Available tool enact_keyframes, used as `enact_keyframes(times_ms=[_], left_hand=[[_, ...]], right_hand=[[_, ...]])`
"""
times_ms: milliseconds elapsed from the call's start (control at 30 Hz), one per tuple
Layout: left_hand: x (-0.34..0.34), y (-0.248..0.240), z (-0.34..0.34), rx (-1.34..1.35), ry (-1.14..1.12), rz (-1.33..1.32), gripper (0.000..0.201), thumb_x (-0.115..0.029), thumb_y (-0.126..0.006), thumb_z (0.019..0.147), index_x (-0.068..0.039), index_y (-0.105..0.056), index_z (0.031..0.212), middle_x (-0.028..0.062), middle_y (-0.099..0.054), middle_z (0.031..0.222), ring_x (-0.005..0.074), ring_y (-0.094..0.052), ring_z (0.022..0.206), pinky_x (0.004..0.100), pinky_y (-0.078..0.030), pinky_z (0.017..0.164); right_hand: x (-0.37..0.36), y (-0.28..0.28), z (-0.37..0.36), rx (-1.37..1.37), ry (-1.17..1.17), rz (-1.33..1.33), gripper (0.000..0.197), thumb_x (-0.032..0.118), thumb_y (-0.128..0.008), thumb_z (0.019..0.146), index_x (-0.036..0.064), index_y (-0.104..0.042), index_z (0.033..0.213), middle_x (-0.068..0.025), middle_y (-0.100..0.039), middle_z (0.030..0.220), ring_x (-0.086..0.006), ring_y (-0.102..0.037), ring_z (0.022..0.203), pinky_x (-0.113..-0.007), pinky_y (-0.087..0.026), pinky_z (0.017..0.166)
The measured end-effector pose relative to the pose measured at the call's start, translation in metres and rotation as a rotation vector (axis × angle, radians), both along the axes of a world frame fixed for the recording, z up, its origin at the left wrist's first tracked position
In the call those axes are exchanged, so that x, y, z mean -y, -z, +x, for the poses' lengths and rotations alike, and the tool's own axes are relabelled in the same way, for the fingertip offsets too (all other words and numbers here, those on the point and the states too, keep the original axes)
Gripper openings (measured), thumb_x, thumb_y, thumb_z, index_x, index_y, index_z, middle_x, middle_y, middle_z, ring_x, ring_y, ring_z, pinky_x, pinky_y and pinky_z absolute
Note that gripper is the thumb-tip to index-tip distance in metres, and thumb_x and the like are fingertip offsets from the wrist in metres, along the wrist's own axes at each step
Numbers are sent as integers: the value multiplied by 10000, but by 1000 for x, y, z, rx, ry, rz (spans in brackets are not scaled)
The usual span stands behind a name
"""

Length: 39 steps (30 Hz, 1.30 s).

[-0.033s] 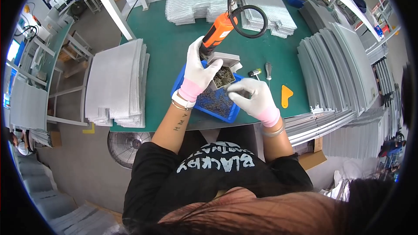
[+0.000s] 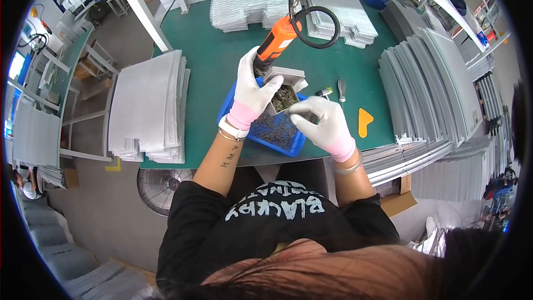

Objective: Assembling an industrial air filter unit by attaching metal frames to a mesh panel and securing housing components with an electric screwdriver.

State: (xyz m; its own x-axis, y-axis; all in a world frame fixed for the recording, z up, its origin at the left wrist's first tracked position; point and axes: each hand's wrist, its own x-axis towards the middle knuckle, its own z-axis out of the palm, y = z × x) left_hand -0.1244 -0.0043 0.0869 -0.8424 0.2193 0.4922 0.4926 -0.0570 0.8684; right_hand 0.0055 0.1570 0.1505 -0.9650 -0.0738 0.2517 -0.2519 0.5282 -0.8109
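Note:
My left hand (image 2: 252, 91), in a white glove with a pink cuff, is closed around the lower dark end of an orange electric screwdriver (image 2: 276, 43). Its thumb lies by the rim of a small open cardboard box (image 2: 291, 75) with screws (image 2: 285, 98) inside. My right hand (image 2: 323, 121), gloved alike, has its fingertips pinched together at the box's near right corner. Whatever they hold is too small to make out. Beneath the box is a blue tray (image 2: 298, 147) with many dark screws (image 2: 273, 130) spread in it.
On the green table (image 2: 216, 66) stand stacks of perforated metal sheets (image 2: 147, 105) at the left and back. Grey panels (image 2: 430, 89) lean at the right. A screwdriver (image 2: 341, 90), a small tool (image 2: 325, 92) and a yellow scraper (image 2: 365, 122) lie right of the tray.
My right hand has shifted very slightly to the left, toward the box. The orange electric screwdriver and my left hand look almost the same.

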Motion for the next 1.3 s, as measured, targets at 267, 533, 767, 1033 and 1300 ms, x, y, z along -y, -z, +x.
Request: enact_keyframes(times_ms=[267,533,767,1033,1300], left_hand=[[1,-1,1,-54,0,-22,718,-33,-761,767,-2,-406,1391,125,-492,1260,217,-536,1114,346,-445,991],[1,0,1,-29,4,5,720,-40,-769,756,-3,-418,1383,127,-498,1255,224,-532,1120,343,-442,992],[2,-1,-3,-55,-8,-12,711,-50,-759,770,5,-413,1388,130,-501,1260,219,-534,1127,338,-435,1005],[9,-13,2,76,188,12,717,-43,-742,785,-4,-395,1412,100,-492,1281,179,-519,1169,324,-413,1037],[13,-16,5,28,223,-109,780,-60,-767,764,-18,-373,1436,105,-489,1295,193,-528,1157,327,-420,1031]], right_hand=[[8,-3,-16,-152,29,83,310,126,-761,779,10,-717,1064,-89,-628,748,-161,-572,593,-275,-473,583],[6,-6,-16,-13,1,53,333,100,-778,756,0,-690,1060,-44,-588,741,-94,-534,598,-238,-452,569],[8,-2,-12,-102,25,7,344,74,-775,753,-1,-671,1072,-18,-585,747,-77,-501,575,-223,-447,556],[-3,-6,-15,-442,193,279,962,96,-889,558,21,-433,1401,-190,-514,1294,-295,-550,1097,-374,-468,951],[-5,-10,-24,-457,-131,357,838,146,-883,512,46,-557,1278,-133,-667,1123,-348,-617,949,-420,-475,824]])
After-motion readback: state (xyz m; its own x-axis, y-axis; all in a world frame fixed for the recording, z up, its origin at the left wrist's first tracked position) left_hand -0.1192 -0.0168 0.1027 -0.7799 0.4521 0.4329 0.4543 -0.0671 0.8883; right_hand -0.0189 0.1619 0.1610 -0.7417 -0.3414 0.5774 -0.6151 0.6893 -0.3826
